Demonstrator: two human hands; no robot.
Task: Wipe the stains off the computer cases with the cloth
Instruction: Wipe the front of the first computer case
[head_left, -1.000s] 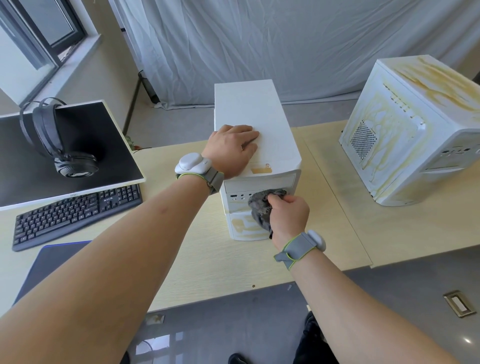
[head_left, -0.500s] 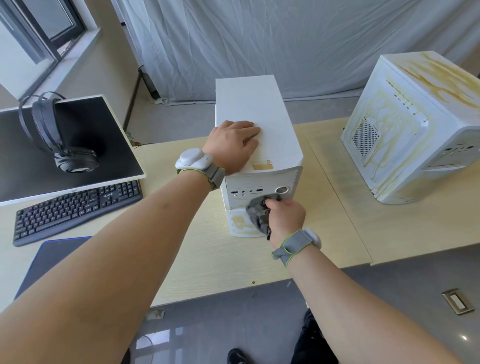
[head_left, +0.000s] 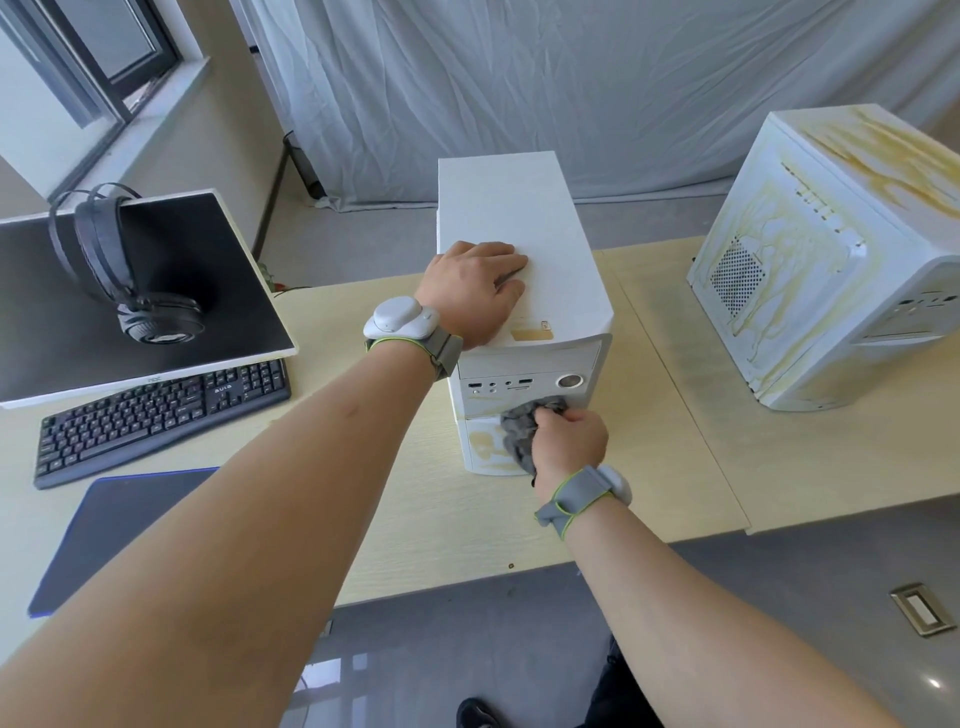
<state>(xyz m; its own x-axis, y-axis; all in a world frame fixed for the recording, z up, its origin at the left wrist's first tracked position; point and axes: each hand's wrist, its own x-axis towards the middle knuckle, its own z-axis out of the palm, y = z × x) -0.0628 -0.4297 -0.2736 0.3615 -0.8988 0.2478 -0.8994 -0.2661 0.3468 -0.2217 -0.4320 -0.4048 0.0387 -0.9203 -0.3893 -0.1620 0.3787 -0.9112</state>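
A white tower computer case (head_left: 524, 218) stands on the wooden desk (head_left: 415, 499) in front of me. Its front panel carries yellowish stains at the lower left. My left hand (head_left: 475, 293) rests flat on the case's top, fingers straight. My right hand (head_left: 569, 441) grips a crumpled grey cloth (head_left: 522, 434) and presses it against the front panel below the round power button. A second white case (head_left: 831, 260), streaked with yellow-brown stains on its top and side, sits at the right of the desk.
At the left lie a monitor (head_left: 130, 291) face up with black headphones (head_left: 130, 270) on it, a black keyboard (head_left: 156, 410) and a dark mouse pad (head_left: 119, 525). A white sheet (head_left: 571, 78) hangs behind. A floor socket (head_left: 922, 608) is at lower right.
My right hand with the cloth has shifted slightly down and left across the front panel, uncovering the round power button. The left hand stays on top of the case.
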